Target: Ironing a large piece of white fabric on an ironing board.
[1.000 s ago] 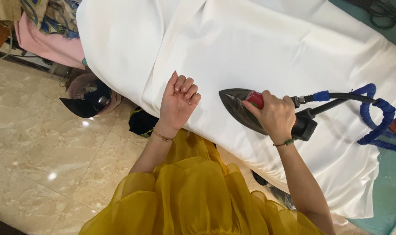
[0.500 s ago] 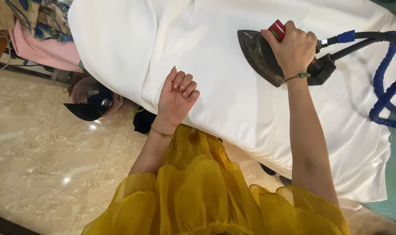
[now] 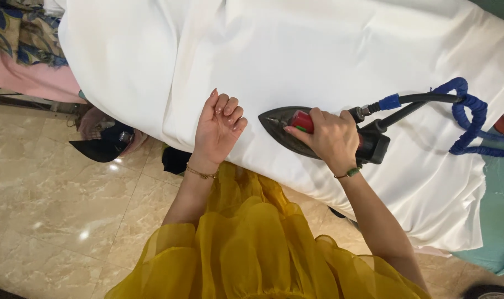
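Right hand: the right hand (image 3: 332,138) is closed around the handle of the iron, fingers wrapped over the top, thumb side toward the nose; a green bead bracelet (image 3: 349,173) sits at the wrist.
Iron: the dark iron (image 3: 296,133) lies flat on the white cloth, its pointed nose aimed toward the left hand, with a red part showing just in front of the fingers.
Hose and cord: a black hose (image 3: 423,99) with a blue collar leaves the back of the iron and runs to a blue wrapped cord (image 3: 468,111) that loops over the cloth at the right.
Left hand: the left hand (image 3: 218,130) rests on the cloth near its front edge, holding nothing, fingers loosely curled and close together; it lies near the iron's nose but apart from it. A thin gold bracelet (image 3: 201,174) is on the wrist.
White cloth: the white cloth (image 3: 263,50) covers the whole board and hangs over the near edge, with soft folds at the top right.
Board edge: a teal padded surface (image 3: 495,221) shows under the cloth at the right.
Clothing: yellow sheer sleeves and dress (image 3: 252,249) fill the lower middle.
Floor: beige marble tiles (image 3: 52,210); a dark object (image 3: 102,147) lies below the cloth's edge, perhaps another iron, though the view is too partial to tell.
Top left: pink fabric (image 3: 36,80) and a patterned fabric (image 3: 19,33) lie piled beside the board.
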